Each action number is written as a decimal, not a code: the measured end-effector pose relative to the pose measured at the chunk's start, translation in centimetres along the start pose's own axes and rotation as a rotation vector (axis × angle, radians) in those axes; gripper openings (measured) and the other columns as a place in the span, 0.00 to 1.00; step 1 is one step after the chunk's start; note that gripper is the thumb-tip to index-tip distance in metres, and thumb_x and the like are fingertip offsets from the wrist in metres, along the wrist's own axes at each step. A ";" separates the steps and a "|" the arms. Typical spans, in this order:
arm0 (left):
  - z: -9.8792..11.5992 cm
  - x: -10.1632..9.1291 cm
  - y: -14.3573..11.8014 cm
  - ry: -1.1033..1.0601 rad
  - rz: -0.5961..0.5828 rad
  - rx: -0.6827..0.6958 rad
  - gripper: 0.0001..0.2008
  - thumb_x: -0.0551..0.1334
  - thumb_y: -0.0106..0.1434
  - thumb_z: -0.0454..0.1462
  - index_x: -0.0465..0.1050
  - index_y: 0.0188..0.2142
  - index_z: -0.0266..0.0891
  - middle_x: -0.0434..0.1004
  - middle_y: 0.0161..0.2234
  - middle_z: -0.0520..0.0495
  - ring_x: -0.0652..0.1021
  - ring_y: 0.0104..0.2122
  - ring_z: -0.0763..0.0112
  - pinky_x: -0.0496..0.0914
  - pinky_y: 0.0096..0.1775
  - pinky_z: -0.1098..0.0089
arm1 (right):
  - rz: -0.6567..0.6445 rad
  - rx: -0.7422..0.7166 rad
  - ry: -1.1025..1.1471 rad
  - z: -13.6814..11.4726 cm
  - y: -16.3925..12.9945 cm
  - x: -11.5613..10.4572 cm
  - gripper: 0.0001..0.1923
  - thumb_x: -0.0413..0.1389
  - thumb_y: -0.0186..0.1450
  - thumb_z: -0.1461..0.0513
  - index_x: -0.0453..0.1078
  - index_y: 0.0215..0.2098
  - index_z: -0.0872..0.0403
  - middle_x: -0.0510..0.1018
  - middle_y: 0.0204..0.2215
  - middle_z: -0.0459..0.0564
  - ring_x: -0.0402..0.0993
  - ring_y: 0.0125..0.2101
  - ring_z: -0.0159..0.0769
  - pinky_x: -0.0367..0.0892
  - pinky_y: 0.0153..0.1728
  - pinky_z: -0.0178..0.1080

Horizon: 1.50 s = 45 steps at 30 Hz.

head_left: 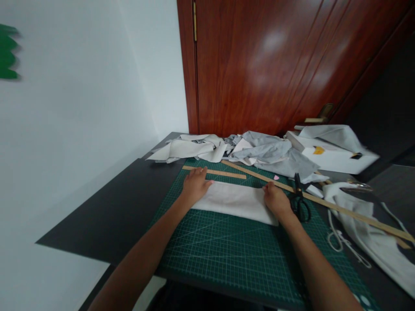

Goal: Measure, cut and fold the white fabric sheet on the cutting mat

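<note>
A folded strip of white fabric (pixel 236 200) lies flat across the green cutting mat (pixel 223 246) in front of me. My left hand (pixel 194 186) rests on the strip's left end, its thumb apart from its fingers, and the fingertips reach over a short wooden ruler (pixel 223 173). At the other end my right hand (pixel 276 200) is closed, with its curled fingers pinching the fabric's far right edge. Just right of that hand lie black-handled scissors (pixel 301 201). A long wooden ruler (pixel 337 208) runs diagonally beyond and to the right.
Heaped pale fabric scraps (pixel 194 149) and grey cloth (pixel 264 149) line the back, before a brown door (pixel 249 65). A white box (pixel 337 156) stands back right. White cloth with a cord (pixel 359 220) lies right. The black tabletop (pixel 113 211) extends left to the wall.
</note>
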<state>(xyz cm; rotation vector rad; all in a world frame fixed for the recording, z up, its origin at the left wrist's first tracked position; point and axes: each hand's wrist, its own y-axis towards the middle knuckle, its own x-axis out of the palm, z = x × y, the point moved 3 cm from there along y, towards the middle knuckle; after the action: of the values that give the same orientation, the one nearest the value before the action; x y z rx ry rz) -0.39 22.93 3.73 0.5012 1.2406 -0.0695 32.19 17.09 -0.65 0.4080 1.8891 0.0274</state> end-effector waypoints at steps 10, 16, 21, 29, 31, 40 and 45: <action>3.6 2.4 -1.7 -0.046 -0.351 0.442 0.37 0.57 0.70 0.57 0.59 0.70 0.41 0.60 0.71 0.39 0.61 0.70 0.50 0.55 0.67 0.54 | 0.023 -0.128 0.081 0.1 0.6 0.3 0.10 0.44 0.73 0.63 0.66 0.43 0.55 0.81 0.32 0.59 0.79 0.34 0.46 0.65 0.35 0.40; 3.8 1.3 -1.2 -0.020 -0.231 0.309 0.18 0.64 0.68 0.47 0.78 0.52 0.40 0.81 0.49 0.41 0.77 0.52 0.54 0.69 0.54 0.59 | -0.030 -0.299 0.201 -1.4 0.3 -0.3 0.10 0.44 0.74 0.58 0.66 0.43 0.52 0.80 0.32 0.51 0.78 0.35 0.42 0.66 0.37 0.39; 3.3 1.7 -1.2 -0.104 -0.235 0.183 0.09 0.69 0.64 0.44 0.79 0.38 0.42 0.80 0.40 0.46 0.77 0.46 0.57 0.69 0.49 0.61 | -0.042 -0.312 0.201 -1.7 -0.1 -0.5 0.11 0.45 0.74 0.56 0.67 0.43 0.50 0.79 0.30 0.50 0.76 0.32 0.42 0.61 0.33 0.38; 3.2 1.4 -1.3 -0.070 -0.244 0.085 0.11 0.70 0.62 0.45 0.78 0.37 0.40 0.79 0.41 0.43 0.75 0.48 0.55 0.68 0.50 0.60 | 0.002 -0.268 0.210 -1.4 0.0 -0.4 0.09 0.46 0.72 0.58 0.67 0.41 0.50 0.78 0.29 0.50 0.75 0.30 0.42 0.59 0.30 0.38; 3.3 1.1 -1.4 -0.020 -0.244 0.080 0.13 0.70 0.62 0.46 0.77 0.37 0.40 0.79 0.42 0.42 0.75 0.48 0.53 0.68 0.49 0.59 | 0.025 -0.281 0.235 -1.3 0.2 -0.4 0.09 0.45 0.72 0.58 0.66 0.41 0.50 0.79 0.29 0.51 0.76 0.31 0.43 0.62 0.32 0.39; 2.4 0.1 -1.2 0.039 -0.330 0.017 0.17 0.70 0.60 0.52 0.78 0.33 0.41 0.83 0.40 0.41 0.77 0.48 0.50 0.69 0.44 0.62 | 0.065 -0.362 0.268 -1.6 0.4 0.0 0.11 0.43 0.72 0.58 0.65 0.42 0.52 0.78 0.31 0.54 0.76 0.32 0.45 0.66 0.35 0.42; 2.1 0.3 -1.4 -0.139 -0.473 0.060 0.10 0.71 0.58 0.45 0.77 0.32 0.43 0.81 0.34 0.50 0.78 0.35 0.64 0.64 0.33 0.69 | 0.051 -0.428 0.274 -1.3 0.3 -1.1 0.11 0.44 0.73 0.57 0.66 0.44 0.51 0.79 0.33 0.54 0.76 0.36 0.45 0.67 0.39 0.42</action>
<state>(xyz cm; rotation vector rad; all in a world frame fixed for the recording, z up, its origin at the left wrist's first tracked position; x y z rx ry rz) 1.15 20.85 3.49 0.2409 1.2010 -0.5344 31.44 17.29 0.88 0.1627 2.0718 0.5358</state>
